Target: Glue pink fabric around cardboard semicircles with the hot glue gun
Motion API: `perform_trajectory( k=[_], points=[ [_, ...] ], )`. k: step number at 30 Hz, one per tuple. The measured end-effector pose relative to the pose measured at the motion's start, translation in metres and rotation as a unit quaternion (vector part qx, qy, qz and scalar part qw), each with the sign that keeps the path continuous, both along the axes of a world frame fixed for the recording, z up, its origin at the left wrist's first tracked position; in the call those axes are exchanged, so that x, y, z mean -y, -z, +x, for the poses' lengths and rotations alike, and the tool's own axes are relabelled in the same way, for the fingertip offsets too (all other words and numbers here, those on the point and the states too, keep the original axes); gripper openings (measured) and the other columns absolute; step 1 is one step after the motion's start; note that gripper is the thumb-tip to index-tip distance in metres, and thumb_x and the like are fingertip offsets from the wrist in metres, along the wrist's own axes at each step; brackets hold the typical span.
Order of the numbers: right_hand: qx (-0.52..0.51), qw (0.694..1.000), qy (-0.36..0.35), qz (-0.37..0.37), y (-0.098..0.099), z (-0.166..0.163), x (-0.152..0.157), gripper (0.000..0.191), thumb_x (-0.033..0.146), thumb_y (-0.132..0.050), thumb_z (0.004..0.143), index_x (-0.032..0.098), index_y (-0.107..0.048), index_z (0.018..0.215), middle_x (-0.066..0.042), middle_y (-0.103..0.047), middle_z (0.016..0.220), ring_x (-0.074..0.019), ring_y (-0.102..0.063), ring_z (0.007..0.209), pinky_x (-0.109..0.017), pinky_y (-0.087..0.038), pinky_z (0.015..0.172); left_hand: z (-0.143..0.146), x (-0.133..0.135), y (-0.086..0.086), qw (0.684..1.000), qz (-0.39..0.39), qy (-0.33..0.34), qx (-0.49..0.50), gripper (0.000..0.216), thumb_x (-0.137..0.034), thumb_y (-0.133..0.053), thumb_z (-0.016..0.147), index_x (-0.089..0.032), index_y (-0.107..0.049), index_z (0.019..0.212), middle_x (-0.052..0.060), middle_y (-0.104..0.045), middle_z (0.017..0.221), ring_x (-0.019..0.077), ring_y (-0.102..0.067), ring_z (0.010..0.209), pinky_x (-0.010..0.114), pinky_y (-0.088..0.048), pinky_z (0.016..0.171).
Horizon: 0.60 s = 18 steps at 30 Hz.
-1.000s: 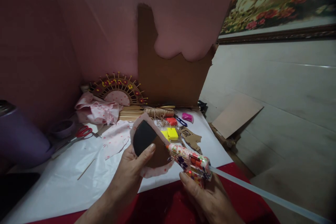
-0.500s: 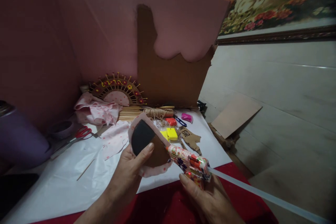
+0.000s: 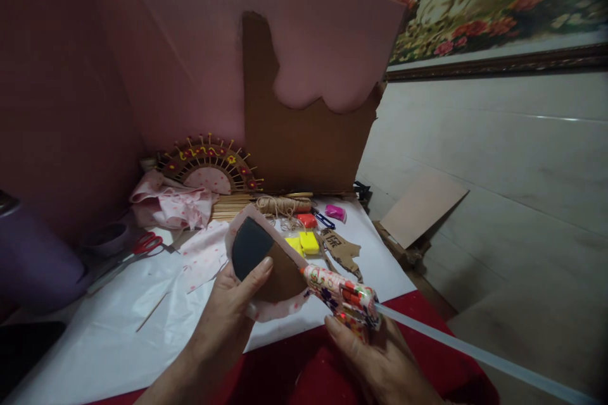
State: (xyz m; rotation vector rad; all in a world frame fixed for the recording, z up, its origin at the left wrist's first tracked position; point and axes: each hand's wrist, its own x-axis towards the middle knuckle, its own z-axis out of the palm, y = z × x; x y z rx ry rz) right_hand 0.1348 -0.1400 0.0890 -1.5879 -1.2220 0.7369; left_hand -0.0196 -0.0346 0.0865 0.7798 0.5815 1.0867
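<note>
My left hand grips a fan-shaped cardboard piece with a black patch and pink dotted fabric round its edge, thumb pressed on its face. My right hand is wrapped round a patterned hot glue gun, whose nozzle touches the right edge of the cardboard piece. A clear glue stick juts from the back of the gun toward the lower right. Both hands are held above the near edge of the white sheet.
On the white sheet lie red-handled scissors, pink dotted fabric, a decorated half-round fan, bamboo sticks, twine, yellow, red and pink clay blocks and cardboard scraps. A pink-covered cardboard screen stands behind. A purple vessel sits at left.
The view has drifted slightly, so everything sits a little further left. Both hands keep their grips, and the gun's nozzle stays at the cardboard piece's edge.
</note>
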Motion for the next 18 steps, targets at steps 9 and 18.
perform_trajectory(
  k=[9, 18],
  points=[
    [0.007, 1.0, -0.004, 0.003, 0.0062, 0.0035, 0.0008, 0.044, 0.049, -0.057, 0.083, 0.017, -0.069, 0.111, -0.01, -0.07, 0.111, -0.0304, -0.061, 0.106, -0.043, -0.04, 0.102, 0.0008, -0.0008, -0.0016, 1.0, -0.002, -0.009, -0.005, 0.044, -0.022, -0.071, 0.075, -0.017, -0.062, 0.118, 0.008, -0.076, 0.097, 0.0239, -0.07, 0.085, 0.032, -0.056, 0.075],
    [0.02, 1.0, -0.006, 0.019, 0.0042, 0.0014, -0.0021, 0.04, 0.048, -0.057, 0.083, 0.022, -0.069, 0.111, -0.007, -0.069, 0.114, -0.0299, -0.058, 0.111, -0.043, -0.039, 0.104, 0.0015, 0.0004, -0.0042, 1.0, -0.01, 0.002, -0.004, 0.048, -0.022, -0.072, 0.073, -0.019, -0.061, 0.119, 0.008, -0.076, 0.099, 0.0245, -0.07, 0.087, 0.033, -0.056, 0.077]
  ],
)
